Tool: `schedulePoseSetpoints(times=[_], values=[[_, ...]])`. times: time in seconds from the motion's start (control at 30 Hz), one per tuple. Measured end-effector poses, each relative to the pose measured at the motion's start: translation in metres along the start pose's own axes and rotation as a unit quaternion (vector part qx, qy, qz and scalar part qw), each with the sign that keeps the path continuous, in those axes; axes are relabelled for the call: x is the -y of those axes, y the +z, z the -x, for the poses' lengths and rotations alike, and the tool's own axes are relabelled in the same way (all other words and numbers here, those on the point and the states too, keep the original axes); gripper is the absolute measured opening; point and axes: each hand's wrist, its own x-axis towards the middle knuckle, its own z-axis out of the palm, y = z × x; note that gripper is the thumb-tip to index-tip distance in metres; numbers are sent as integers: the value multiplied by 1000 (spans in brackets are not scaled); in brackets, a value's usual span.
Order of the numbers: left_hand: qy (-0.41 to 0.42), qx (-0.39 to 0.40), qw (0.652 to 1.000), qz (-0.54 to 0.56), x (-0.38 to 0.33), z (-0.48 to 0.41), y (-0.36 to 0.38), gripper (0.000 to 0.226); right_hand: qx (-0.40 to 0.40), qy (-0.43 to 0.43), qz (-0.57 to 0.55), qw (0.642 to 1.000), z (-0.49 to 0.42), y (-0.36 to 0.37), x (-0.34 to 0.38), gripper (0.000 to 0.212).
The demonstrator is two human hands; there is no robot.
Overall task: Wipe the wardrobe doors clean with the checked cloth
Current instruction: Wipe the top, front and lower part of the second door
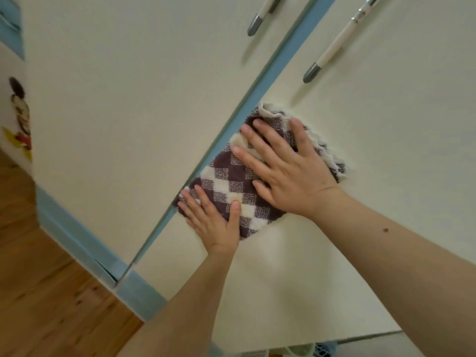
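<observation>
A purple-and-cream checked cloth (231, 184) lies flat against the right cream wardrobe door (373, 140), beside the blue strip (280, 65) that separates it from the left door (123, 99). My right hand (286, 171) presses on the cloth's upper half with straight, spread fingers. My left hand (213, 220) presses on the cloth's lower corner, fingers straight and thumb laid over the checks. The cloth's upper right edge is bunched into ruffles.
Two cream handles with grey tips hang above, one on the left door (262, 14) and one on the right door (334, 45). A cartoon sticker (20, 117) marks the far left panel. Wooden floor (38, 292) and a blue plinth (85, 240) lie below.
</observation>
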Motion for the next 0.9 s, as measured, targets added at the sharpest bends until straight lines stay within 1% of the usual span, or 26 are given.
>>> schedulePoseSetpoints(times=[0.2,0.47,0.63,0.9], values=[[-12,-1,1000,3,8,-9,-10,94,0,1,-5,1000,-27,2,17,63],[-38,-20,999,19,24,-2,-2,93,8,-9,-3,1000,-30,6,35,63],[-34,-17,999,11,44,16,7,93,13,-20,2,1000,-10,12,55,63],[-51,19,998,13,67,73,32,93,44,-48,-4,998,47,21,84,62]])
